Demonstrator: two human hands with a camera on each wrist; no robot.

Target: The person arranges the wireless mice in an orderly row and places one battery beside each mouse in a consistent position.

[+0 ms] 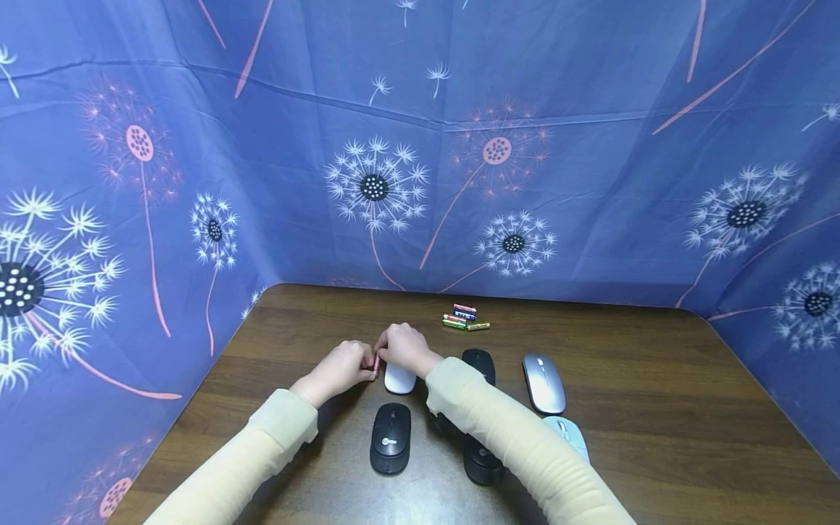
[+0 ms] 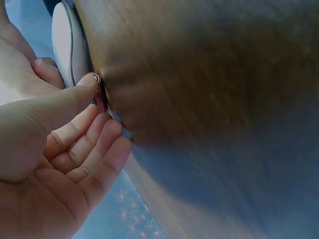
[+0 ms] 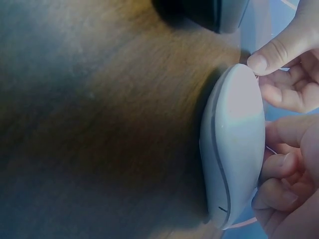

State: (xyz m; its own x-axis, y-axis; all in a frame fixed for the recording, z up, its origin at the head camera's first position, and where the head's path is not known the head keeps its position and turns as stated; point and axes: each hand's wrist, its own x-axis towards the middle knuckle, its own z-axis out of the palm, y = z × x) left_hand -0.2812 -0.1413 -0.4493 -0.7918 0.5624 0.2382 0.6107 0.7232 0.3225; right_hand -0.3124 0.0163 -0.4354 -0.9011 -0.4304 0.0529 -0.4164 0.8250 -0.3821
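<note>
A red battery [image 1: 376,365] stands out between the two hands, beside a white mouse [image 1: 399,378]. My left hand [image 1: 340,370] pinches it; in the left wrist view, the left hand [image 2: 75,164] has its thumb at the battery's round end [image 2: 95,78]. My right hand [image 1: 405,345] is at the far end of the white mouse, fingertips by the battery's far end. The right wrist view shows the right hand [image 3: 294,174] with bent fingers beside the white mouse [image 3: 237,134]; whether they grip the battery is hidden. The left thumb also shows there.
Several batteries [image 1: 454,321] lie at the back of the wooden table [image 1: 656,408]. A black mouse [image 1: 390,439] is in front of the white one. Under and beside the right sleeve are more black mice [image 1: 480,363], a silver mouse [image 1: 545,383] and a light blue mouse [image 1: 569,435].
</note>
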